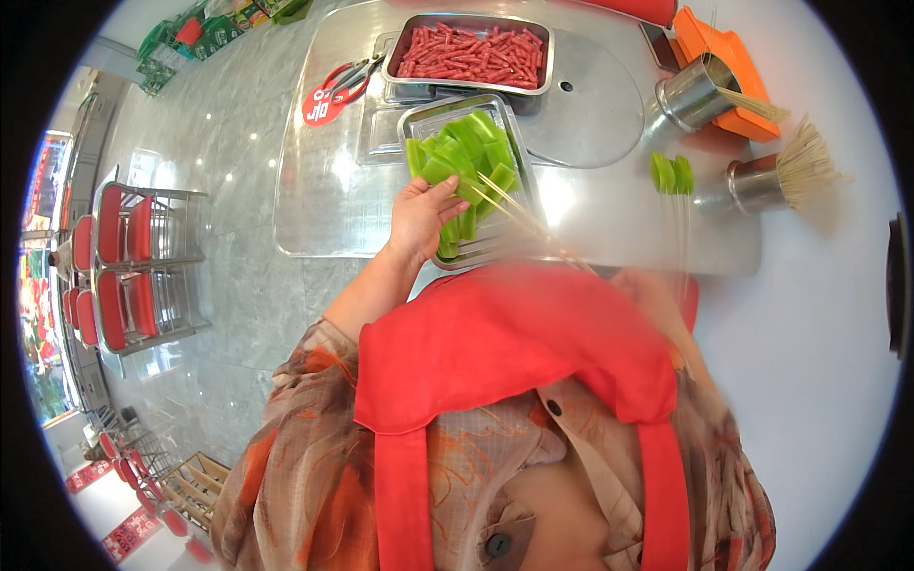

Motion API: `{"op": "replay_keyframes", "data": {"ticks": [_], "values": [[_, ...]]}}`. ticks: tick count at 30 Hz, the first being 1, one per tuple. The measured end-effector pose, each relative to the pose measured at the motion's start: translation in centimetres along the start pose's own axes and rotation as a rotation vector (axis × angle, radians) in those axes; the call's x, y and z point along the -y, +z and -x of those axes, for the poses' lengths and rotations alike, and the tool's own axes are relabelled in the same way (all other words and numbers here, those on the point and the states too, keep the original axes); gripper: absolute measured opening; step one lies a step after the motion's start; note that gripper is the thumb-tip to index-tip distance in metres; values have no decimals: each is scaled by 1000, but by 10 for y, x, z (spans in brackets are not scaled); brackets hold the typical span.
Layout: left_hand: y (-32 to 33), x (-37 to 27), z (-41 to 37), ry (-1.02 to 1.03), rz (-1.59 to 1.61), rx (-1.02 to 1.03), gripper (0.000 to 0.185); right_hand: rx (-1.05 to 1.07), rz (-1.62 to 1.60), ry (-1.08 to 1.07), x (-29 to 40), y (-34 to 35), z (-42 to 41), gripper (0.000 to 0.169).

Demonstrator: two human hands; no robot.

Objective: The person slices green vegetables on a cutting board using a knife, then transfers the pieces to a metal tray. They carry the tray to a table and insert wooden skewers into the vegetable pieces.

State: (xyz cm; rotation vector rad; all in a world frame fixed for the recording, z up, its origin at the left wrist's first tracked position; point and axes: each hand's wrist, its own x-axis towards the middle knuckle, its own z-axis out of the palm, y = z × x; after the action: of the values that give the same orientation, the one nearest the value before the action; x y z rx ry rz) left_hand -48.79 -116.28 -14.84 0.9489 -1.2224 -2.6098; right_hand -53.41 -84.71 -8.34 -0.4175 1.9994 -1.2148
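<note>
My left hand (423, 213) pinches a piece of green pepper (468, 188) between thumb and fingers, above a metal tray (527, 187) heaped with more green pepper pieces (457, 145). Two thin bamboo skewers (525, 223) slant from that piece towards my right hand (638, 287). Whether their tips have pierced the pepper is hard to tell. Blurred and partly covered by the red apron, my right hand appears closed around the skewers' lower ends. Threaded green pepper pieces (671, 174) on two skewers lie to the right on the metal table (607, 214).
Behind the pepper tray stands a deep metal pan (388, 70) of red meat strips (471, 56). Red-handled scissors (350, 77) lie left of it. Two metal cylinders (691, 93) with bamboo skewers lie at right, near an orange container (760, 93). Red chairs (111, 221) stand beyond the table.
</note>
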Motion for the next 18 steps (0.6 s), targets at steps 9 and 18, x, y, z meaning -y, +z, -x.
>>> {"op": "replay_keyframes", "data": {"ticks": [9,18], "values": [[-2,-5,5,85,-30,-21,11,6,-18,29,6,4,-4,8],[-2,-11,9,130,-67,-18,9,20,40,-41,1,3,-10,10]]}}
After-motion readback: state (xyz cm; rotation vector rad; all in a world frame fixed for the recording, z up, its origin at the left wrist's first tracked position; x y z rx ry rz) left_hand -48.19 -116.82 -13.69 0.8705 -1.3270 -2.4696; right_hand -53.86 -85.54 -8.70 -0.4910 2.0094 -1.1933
